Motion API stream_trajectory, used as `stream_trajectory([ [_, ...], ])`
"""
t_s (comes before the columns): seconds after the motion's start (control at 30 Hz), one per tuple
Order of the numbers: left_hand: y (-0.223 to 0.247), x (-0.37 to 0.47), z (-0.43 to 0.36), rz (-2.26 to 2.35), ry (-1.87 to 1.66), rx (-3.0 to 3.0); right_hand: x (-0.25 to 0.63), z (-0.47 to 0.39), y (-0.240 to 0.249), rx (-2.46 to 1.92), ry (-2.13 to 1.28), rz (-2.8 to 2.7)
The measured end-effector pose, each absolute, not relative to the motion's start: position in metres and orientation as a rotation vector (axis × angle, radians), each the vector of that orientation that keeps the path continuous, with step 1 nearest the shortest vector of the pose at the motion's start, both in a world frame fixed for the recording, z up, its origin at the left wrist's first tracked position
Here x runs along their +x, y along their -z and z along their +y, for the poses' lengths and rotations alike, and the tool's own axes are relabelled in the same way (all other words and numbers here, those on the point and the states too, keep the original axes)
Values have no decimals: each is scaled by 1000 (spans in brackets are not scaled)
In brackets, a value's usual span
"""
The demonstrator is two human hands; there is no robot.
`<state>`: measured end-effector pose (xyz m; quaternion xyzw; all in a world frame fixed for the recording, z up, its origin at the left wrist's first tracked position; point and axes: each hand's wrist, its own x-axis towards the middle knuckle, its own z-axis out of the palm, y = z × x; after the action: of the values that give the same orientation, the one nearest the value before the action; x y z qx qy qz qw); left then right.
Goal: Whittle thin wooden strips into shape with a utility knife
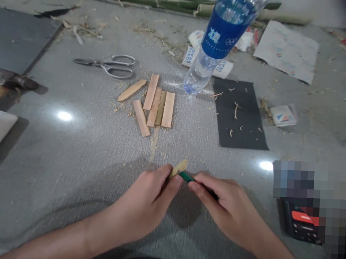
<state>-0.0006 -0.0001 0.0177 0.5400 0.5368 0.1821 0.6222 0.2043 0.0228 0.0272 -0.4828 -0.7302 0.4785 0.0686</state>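
A: Hands low in frame. Left hand [149,199] fingers pinch bamboo strip [179,168]; right hand [224,208] fingers clenched on green pencil [188,178], tip touching the strip.

B: Handling?

A: Likely light, stiff, splintery; grip near its lower end. Long axis runs away, up-right. Beyond: cut strips [155,104], scissors [109,64], bottle [219,40].

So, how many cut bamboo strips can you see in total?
7. Six lie grouped on the floor beside the scissors. One is in the left hand.
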Motion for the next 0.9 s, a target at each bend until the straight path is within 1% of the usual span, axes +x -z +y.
stream_trajectory([
  [0.43,-18,-6,2,1237,-287,1377,207,23,-29,-1469,-1430,-2268],
  [0.9,-21,-5,5,1170,-446,1176,190,6,-15,-1494,-1365,-2050],
])
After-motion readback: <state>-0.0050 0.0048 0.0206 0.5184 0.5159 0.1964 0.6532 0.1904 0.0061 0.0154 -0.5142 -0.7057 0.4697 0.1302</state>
